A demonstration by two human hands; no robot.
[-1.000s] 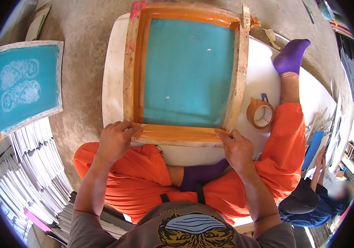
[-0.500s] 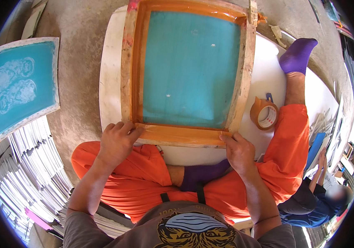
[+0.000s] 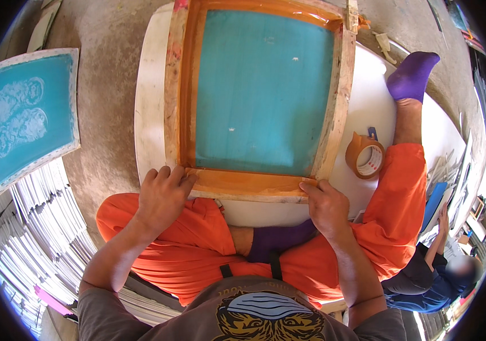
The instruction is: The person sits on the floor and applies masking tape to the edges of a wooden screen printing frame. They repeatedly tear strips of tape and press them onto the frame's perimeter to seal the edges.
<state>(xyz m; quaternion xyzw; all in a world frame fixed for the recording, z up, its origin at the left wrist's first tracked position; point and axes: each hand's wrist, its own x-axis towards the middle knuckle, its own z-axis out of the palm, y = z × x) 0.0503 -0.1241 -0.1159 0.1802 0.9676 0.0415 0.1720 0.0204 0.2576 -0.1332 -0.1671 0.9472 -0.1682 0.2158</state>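
A wooden screen-printing frame (image 3: 340,108) with teal mesh (image 3: 265,91) lies in front of me, its inner edges covered in brown tape. Along its near side runs a strip of brown packing tape (image 3: 248,182), spanning from one hand to the other. At the near left corner, my left hand (image 3: 166,190) is closed, thumb and fingers pinching the strip's left end. My right hand (image 3: 327,203) pinches the other end by the near right corner. Right of the frame stands a roll of brown packing tape (image 3: 364,156) with a blue piece at its top, untouched.
The frame rests on a white board (image 3: 152,113), with my orange-trousered legs around its near and right sides. Another teal screen (image 3: 32,113) with a pale design leans at left above stacked white sheets (image 3: 44,210). Another person (image 3: 424,278) is at lower right.
Both hands keep their pinch on the tape strip at the frame's near side. My left elbow has swung slightly outward, and the view has shifted a little.
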